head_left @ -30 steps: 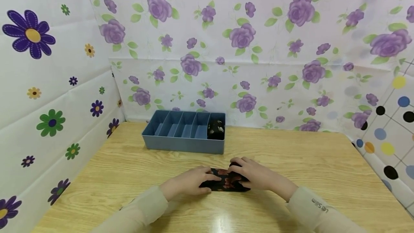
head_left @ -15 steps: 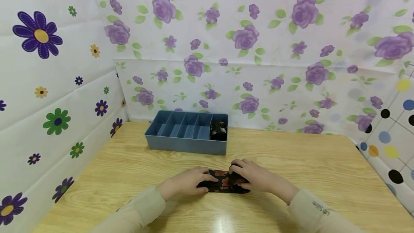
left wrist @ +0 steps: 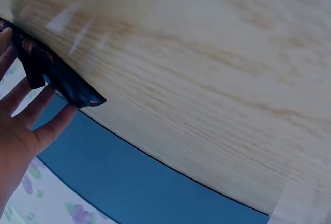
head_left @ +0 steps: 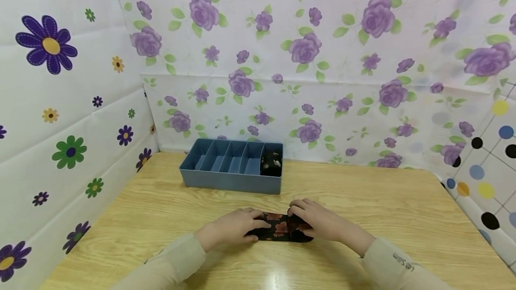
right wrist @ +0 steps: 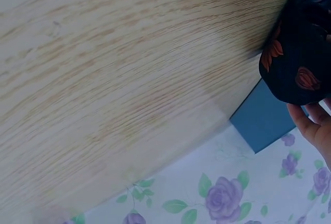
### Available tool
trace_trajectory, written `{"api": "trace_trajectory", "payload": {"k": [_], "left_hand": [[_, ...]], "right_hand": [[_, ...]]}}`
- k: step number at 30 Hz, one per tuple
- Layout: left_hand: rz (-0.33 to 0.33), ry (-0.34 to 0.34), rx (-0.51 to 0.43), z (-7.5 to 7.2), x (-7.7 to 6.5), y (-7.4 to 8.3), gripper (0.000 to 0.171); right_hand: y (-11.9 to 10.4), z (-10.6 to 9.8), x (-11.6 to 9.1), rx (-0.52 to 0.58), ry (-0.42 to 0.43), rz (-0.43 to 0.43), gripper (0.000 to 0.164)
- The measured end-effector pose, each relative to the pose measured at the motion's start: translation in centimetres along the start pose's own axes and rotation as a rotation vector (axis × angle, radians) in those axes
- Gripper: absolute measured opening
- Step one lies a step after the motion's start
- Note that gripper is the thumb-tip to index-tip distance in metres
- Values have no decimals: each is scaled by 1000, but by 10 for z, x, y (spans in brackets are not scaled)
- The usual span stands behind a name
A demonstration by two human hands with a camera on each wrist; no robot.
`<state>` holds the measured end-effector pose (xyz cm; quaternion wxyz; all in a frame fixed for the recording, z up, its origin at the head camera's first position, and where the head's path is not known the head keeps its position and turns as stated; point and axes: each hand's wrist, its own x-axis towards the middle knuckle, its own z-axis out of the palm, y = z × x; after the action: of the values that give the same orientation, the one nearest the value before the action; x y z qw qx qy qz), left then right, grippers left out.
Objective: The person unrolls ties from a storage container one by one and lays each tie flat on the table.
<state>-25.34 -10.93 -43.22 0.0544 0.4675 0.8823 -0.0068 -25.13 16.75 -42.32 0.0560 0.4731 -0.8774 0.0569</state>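
Observation:
A black cloth with an orange-red flower print (head_left: pixel 279 227) lies as a folded strip on the wooden table, in front of the blue box. The left hand (head_left: pixel 235 226) rests on its left end with fingers extended; the left wrist view shows them spread along the cloth's edge (left wrist: pixel 57 71). At the other end the right hand (head_left: pixel 316 220) curls its fingers around a thicker, rounded part of the cloth. The right wrist view shows that bulky end (right wrist: pixel 297 53) with fingertips beneath it. The right thumb is partly hidden.
The blue box (head_left: pixel 231 181) with several compartments stands farther back on the table (head_left: pixel 354 200). A black bundle with a pale print (head_left: pixel 272 163) sits in its rightmost compartment. Flower-patterned sheets (head_left: pixel 250 48) hang behind and to the left, and a dotted sheet (head_left: pixel 483 178) hangs at right.
The left hand has slid slightly left, so a bit more of the cloth shows between the hands. The right hand keeps its hold. The head view has shifted a little.

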Motion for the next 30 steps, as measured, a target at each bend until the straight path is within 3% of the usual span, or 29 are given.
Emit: {"api": "trace_trajectory", "payload": {"k": [7,14,30], "left_hand": [[45,-1,76,2,5,7,48],[118,1,126,5,16,16,52],[97,-50,108,6,23,21,56]], "right_hand": [[-1,-4,-2,-2,-44,23,42],[0,-3,-5,-2,-33,22,40],[1,-2,-8,8,-23,24,39]]}}
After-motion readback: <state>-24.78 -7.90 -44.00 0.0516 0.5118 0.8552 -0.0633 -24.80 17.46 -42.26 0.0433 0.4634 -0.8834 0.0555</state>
